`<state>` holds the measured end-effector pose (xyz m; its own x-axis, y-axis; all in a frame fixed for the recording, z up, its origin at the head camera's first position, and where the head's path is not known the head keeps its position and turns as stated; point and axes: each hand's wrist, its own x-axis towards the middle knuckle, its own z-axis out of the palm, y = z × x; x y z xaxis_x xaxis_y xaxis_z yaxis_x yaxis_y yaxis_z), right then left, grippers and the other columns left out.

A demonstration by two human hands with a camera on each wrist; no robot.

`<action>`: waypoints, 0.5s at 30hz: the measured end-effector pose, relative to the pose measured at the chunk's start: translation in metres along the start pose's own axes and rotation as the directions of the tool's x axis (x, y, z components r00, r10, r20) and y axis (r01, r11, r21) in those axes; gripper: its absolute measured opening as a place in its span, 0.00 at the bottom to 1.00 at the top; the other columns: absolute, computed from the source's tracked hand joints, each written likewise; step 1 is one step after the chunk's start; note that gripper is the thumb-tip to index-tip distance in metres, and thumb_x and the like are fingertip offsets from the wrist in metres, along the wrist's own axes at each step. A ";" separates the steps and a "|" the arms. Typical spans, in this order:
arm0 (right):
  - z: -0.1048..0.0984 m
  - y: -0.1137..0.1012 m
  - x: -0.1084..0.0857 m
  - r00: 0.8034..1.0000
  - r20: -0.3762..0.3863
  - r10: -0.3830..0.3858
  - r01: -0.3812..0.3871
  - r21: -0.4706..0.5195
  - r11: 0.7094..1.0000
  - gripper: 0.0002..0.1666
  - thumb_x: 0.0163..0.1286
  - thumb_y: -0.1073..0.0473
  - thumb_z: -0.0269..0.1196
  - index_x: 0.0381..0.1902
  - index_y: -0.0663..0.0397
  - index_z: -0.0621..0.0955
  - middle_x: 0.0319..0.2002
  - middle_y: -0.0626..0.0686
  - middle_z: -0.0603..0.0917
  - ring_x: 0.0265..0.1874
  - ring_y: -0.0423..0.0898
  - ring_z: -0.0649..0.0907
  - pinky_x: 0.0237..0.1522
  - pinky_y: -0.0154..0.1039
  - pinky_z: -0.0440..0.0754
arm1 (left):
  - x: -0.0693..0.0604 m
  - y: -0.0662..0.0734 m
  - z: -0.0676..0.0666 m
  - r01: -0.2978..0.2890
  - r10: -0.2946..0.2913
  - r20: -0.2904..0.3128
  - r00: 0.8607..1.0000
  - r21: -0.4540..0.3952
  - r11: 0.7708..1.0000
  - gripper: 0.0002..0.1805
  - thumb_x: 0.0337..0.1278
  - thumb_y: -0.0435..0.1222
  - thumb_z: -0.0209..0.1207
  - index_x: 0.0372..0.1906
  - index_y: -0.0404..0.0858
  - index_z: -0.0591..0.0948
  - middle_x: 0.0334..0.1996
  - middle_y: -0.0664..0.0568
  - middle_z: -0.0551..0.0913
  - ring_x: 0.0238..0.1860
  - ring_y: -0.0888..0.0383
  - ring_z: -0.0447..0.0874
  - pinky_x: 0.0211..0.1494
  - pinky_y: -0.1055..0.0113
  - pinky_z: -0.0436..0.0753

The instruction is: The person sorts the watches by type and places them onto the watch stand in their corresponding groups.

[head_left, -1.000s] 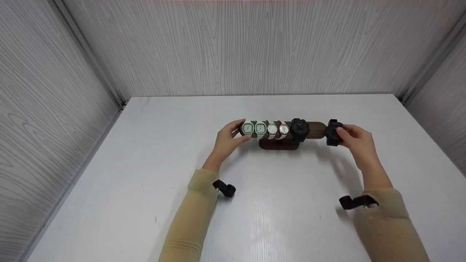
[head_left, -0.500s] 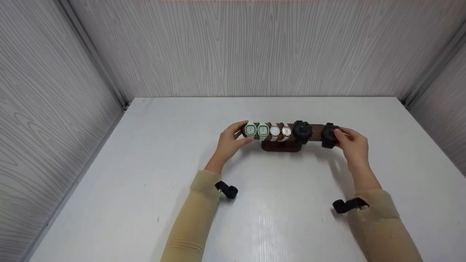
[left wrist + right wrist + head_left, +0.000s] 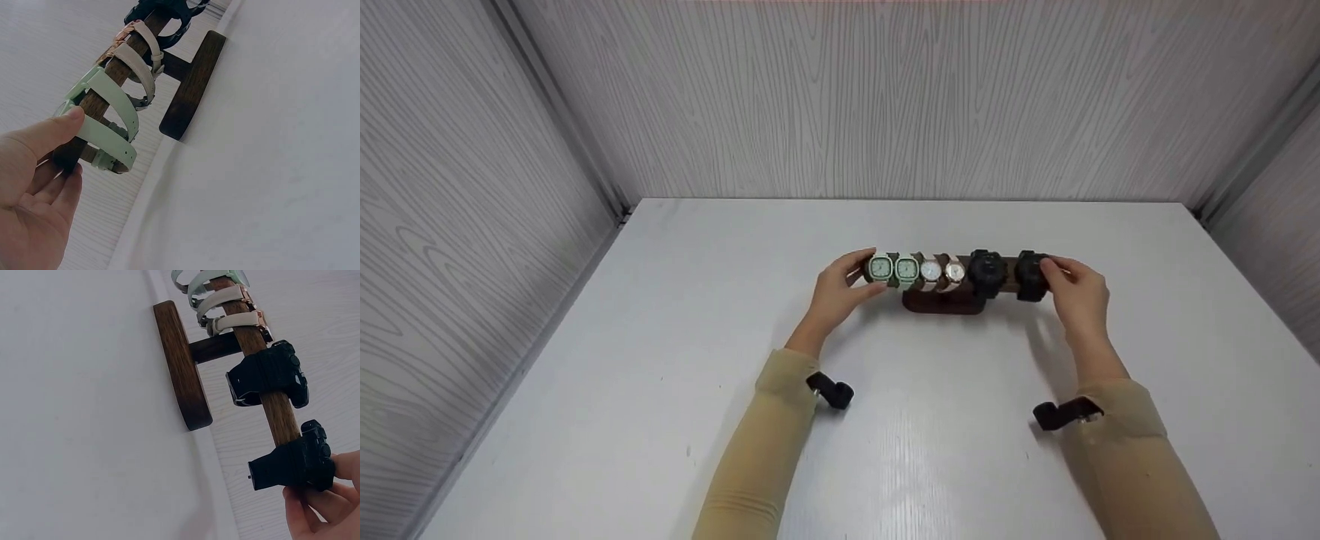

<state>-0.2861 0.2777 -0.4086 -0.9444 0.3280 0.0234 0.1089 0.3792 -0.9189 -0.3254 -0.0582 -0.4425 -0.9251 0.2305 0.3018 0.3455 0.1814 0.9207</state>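
Observation:
A dark wooden watch stand [image 3: 943, 304] has a horizontal bar above a rounded base. My left hand [image 3: 835, 295] grips the bar's left end, its thumb over the outermost of two mint-green watches [image 3: 907, 268]. At the other end, my right hand [image 3: 1081, 301] pinches a chunky black watch [image 3: 292, 464], whose strap loops around the bar. A second black watch [image 3: 987, 274] sits further in, and bare wood [image 3: 279, 417] shows between the two black ones in the right wrist view. Two small pale-strapped watches [image 3: 942, 271] occupy the middle of the bar.
The stand rests on a white table [image 3: 900, 420], toward its back edge. Grey wood-patterned panels [image 3: 840, 97] rise behind and at both sides. A black camera mount [image 3: 831, 391] protrudes from the left sleeve, another mount [image 3: 1065, 414] from the right.
My right hand has moved left, sliding the black watch from the bar's right tip onto the bar and closer to the other black watch. My left hand keeps its grip at the left end.

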 end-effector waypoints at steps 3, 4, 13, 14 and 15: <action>0.002 -0.001 0.000 1.000 -0.004 -0.023 0.023 -0.028 0.999 0.35 0.71 0.39 0.53 0.64 0.58 0.73 0.61 0.60 0.75 0.58 0.52 0.76 0.60 0.45 0.73 | 0.000 0.000 0.000 0.005 -0.005 0.002 1.000 -0.006 1.000 0.33 0.51 0.31 0.69 0.63 0.32 0.72 0.61 0.45 0.72 0.64 0.54 0.69 0.62 0.77 0.69; 0.003 -0.002 0.000 0.999 -0.006 -0.034 0.033 -0.038 0.999 0.34 0.71 0.39 0.53 0.64 0.58 0.73 0.61 0.60 0.75 0.58 0.52 0.76 0.60 0.44 0.73 | 0.000 0.000 0.000 0.007 -0.007 0.003 1.000 -0.010 1.000 0.33 0.51 0.31 0.69 0.63 0.32 0.72 0.61 0.45 0.72 0.64 0.54 0.69 0.63 0.77 0.68; 0.006 -0.004 0.000 0.996 0.033 -0.086 0.088 -0.076 0.993 0.33 0.72 0.40 0.51 0.65 0.57 0.73 0.61 0.58 0.75 0.60 0.51 0.73 0.61 0.44 0.72 | 0.001 -0.001 0.000 0.015 -0.015 0.005 1.000 -0.018 1.000 0.33 0.51 0.31 0.69 0.63 0.31 0.71 0.61 0.45 0.72 0.64 0.53 0.69 0.63 0.77 0.68; 0.005 -0.004 0.000 0.995 0.043 -0.085 0.088 -0.076 0.993 0.34 0.73 0.40 0.51 0.65 0.57 0.72 0.61 0.58 0.74 0.61 0.51 0.73 0.62 0.44 0.72 | 0.001 0.000 0.000 0.014 -0.014 0.005 1.000 -0.020 1.000 0.33 0.51 0.31 0.69 0.63 0.31 0.71 0.61 0.44 0.72 0.64 0.53 0.69 0.63 0.77 0.68; 0.005 -0.005 0.000 0.995 0.053 -0.083 0.087 -0.075 0.993 0.34 0.73 0.40 0.51 0.66 0.57 0.72 0.62 0.58 0.74 0.61 0.51 0.72 0.62 0.44 0.71 | 0.001 0.000 0.000 0.014 -0.013 0.005 1.000 -0.021 1.000 0.33 0.51 0.31 0.69 0.63 0.31 0.71 0.62 0.44 0.72 0.64 0.53 0.69 0.63 0.77 0.68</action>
<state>-0.2883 0.2716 -0.4065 -0.9653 0.2487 0.0791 0.0489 0.4701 -0.8813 -0.3264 -0.0578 -0.4425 -0.9288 0.2330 0.2881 0.3296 0.1642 0.9297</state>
